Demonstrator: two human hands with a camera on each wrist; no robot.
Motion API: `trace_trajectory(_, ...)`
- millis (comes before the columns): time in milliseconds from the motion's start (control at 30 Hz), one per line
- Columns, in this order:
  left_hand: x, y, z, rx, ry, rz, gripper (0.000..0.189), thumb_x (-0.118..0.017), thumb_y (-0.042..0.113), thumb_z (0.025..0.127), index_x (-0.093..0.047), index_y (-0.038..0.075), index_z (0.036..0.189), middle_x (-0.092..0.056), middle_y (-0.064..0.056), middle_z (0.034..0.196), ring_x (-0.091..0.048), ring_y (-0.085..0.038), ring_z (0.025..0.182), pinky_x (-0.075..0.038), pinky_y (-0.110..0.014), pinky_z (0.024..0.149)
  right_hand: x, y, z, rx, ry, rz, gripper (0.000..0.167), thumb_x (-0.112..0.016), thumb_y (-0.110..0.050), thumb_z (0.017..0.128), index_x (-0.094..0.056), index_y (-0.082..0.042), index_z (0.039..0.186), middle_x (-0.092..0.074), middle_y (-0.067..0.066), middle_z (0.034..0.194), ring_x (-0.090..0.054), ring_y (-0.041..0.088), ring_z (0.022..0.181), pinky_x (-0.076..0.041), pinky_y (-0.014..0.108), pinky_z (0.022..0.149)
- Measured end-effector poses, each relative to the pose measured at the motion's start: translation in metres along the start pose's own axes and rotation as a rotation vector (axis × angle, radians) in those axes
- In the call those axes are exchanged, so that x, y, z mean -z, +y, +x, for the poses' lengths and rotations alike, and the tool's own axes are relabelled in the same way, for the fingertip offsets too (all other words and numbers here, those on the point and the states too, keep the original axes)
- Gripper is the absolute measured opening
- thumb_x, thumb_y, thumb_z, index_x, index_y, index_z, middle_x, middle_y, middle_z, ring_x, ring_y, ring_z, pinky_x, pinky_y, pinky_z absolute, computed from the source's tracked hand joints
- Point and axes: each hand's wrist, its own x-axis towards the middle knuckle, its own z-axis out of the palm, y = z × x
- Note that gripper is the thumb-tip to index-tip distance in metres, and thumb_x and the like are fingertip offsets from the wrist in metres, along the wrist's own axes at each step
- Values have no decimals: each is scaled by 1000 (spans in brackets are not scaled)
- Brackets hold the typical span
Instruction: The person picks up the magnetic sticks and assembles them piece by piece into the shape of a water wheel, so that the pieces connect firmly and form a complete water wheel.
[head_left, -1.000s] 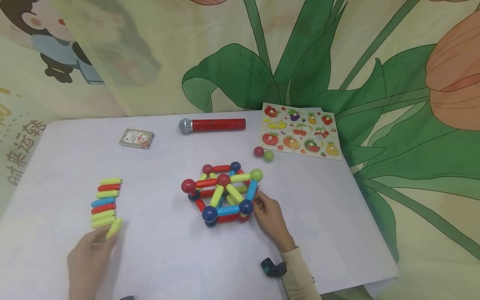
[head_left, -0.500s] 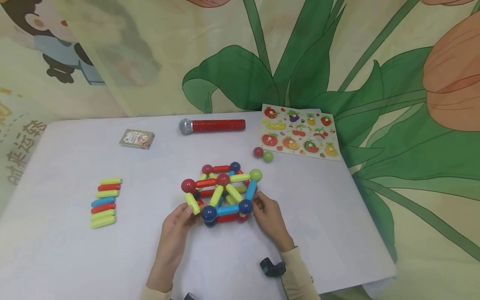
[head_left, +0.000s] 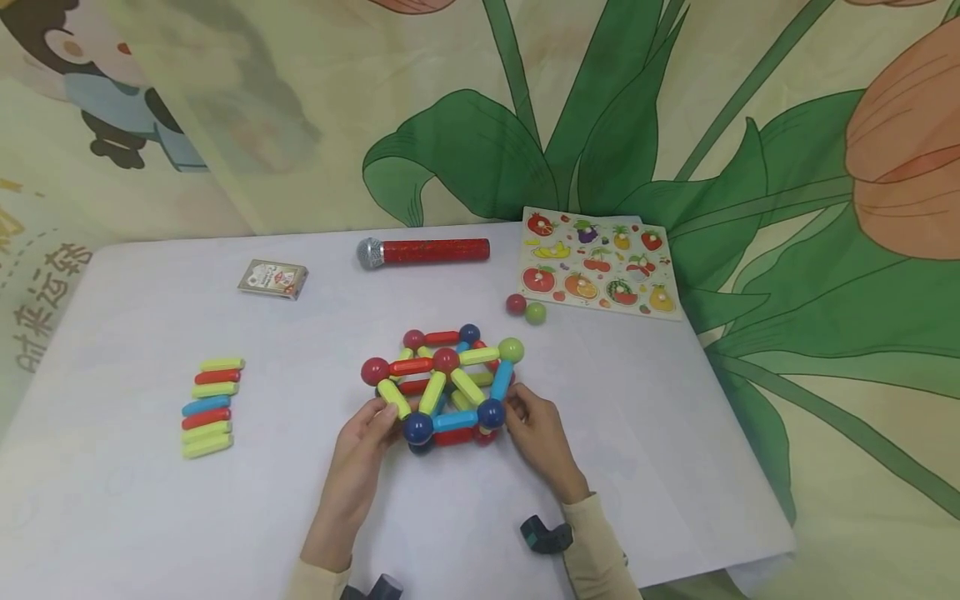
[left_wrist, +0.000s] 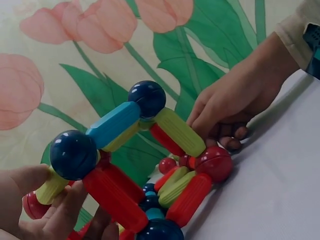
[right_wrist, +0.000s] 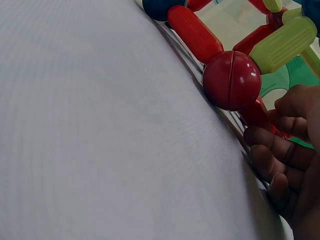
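Note:
A frame of magnetic rods and balls stands mid-table, in red, blue and yellow-green. My left hand pinches a yellow-green rod at its left front. That rod slants from a red ball down to a dark blue ball; in the left wrist view its end meets the blue ball. At the frame's lower right, my right hand holds a red rod beside a red ball, fingers curled. The left fingers are partly hidden behind the frame.
Several loose rods lie in a column at the left. Behind the frame are a red ball, a green ball, a fruit picture board, a red microphone and a small card box.
My left hand has carried a yellow-green rod from the column at the left to the frame, then tilted it against the blue ball. The right hand has kept its place.

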Motion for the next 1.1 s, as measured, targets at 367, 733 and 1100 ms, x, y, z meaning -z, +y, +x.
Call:
trace_trajectory(367,16,-6,-3,-33,42,121,44,-47,39,100,-54,2,124,-62,-6,114,-59,-15,108,-49,-23,92,-1,-2,-1,-4,-7,6,6,-62,-16,92,-65,-13,96,-59,-9,66,-52,9,57,-44,21,49)
trace_trajectory(733,151,-10,-28,-34,730,496,44,-58,38,95,-55,13,131,-64,-3,121,-57,-6,107,-41,-14,94,1,-2,1,-4,1,-4,5,-62,-14,91,-65,-12,95,-58,-9,64,-52,9,56,-43,21,49)
trace_trajectory(1100,197,-17,-28,65,615,972,52,-58,10,93,-42,1,141,-41,-28,141,-33,-46,130,-27,-59,107,0,-1,0,8,10,-7,5,-62,-14,90,-64,-10,93,-58,-7,66,-49,8,57,-41,20,49)
